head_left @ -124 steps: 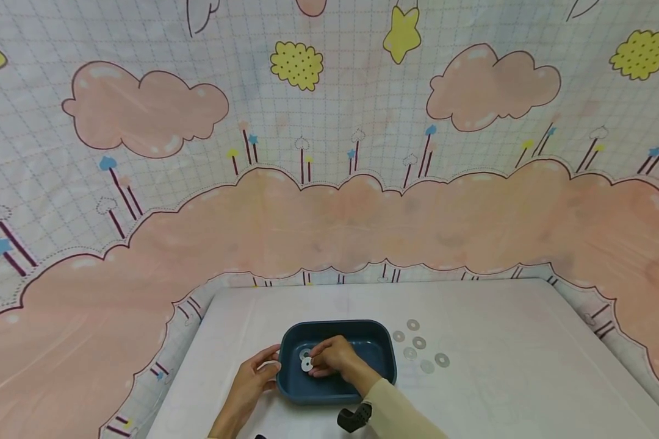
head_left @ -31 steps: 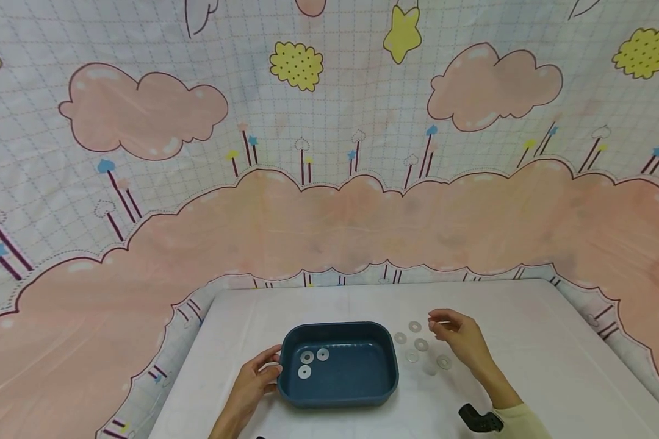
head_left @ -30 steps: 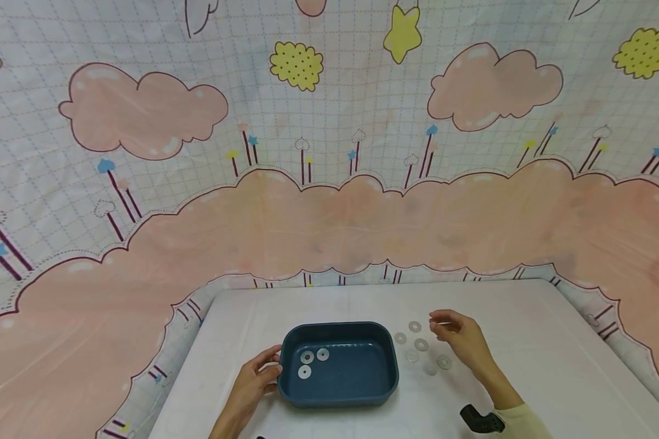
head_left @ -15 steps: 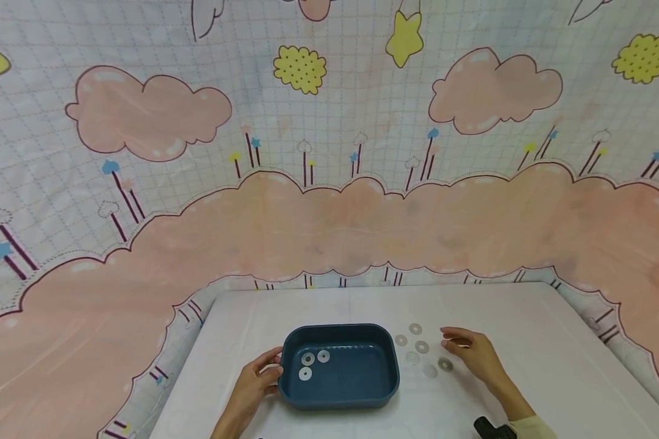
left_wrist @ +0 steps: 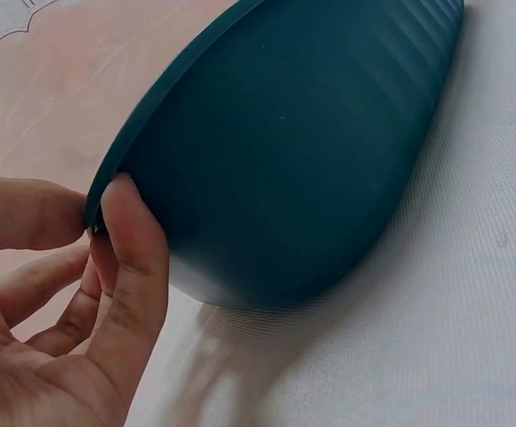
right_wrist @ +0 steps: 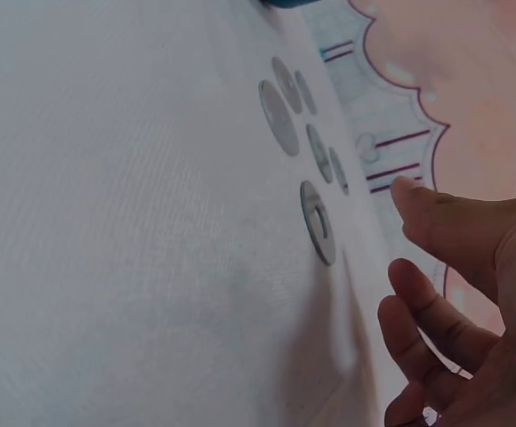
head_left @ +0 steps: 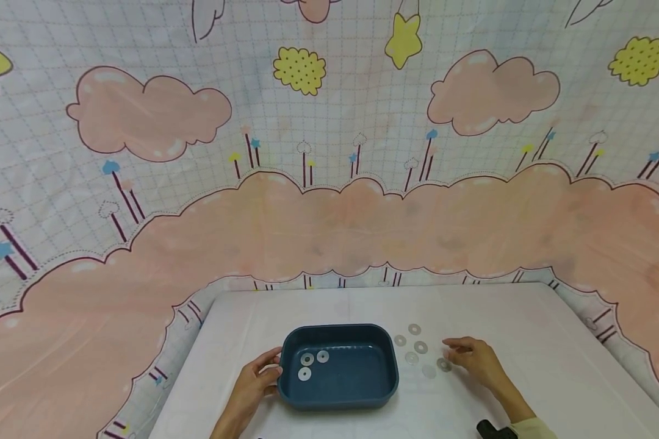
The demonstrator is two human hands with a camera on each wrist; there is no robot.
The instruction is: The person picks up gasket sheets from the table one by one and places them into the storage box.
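Note:
A dark blue plastic tray (head_left: 357,381) stands on the table, with three flat metal washers (head_left: 322,356) lying in its left part. At its left side my left hand (head_left: 254,381) holds the edge; the left wrist view shows a thumb and finger (left_wrist: 138,258) at the rim of the tray (left_wrist: 276,160). To the right of the tray lie several more washers (head_left: 420,347), apart from one another. My right hand (head_left: 478,360) hovers beside the rightmost washer (head_left: 443,364). In the right wrist view its loosely bent fingers stay apart from that washer (right_wrist: 318,222), holding nothing.
A white cloth covers the table (head_left: 527,329). Behind it hangs a printed backdrop (head_left: 340,225) with clouds and stars. A black device (head_left: 494,430) is strapped at the right wrist, by a pale yellow sleeve (head_left: 532,428).
My right hand has left the tray, where a third washer now lies, and moved right, then down beside the rightmost loose washer. The left hand has stayed at the tray.

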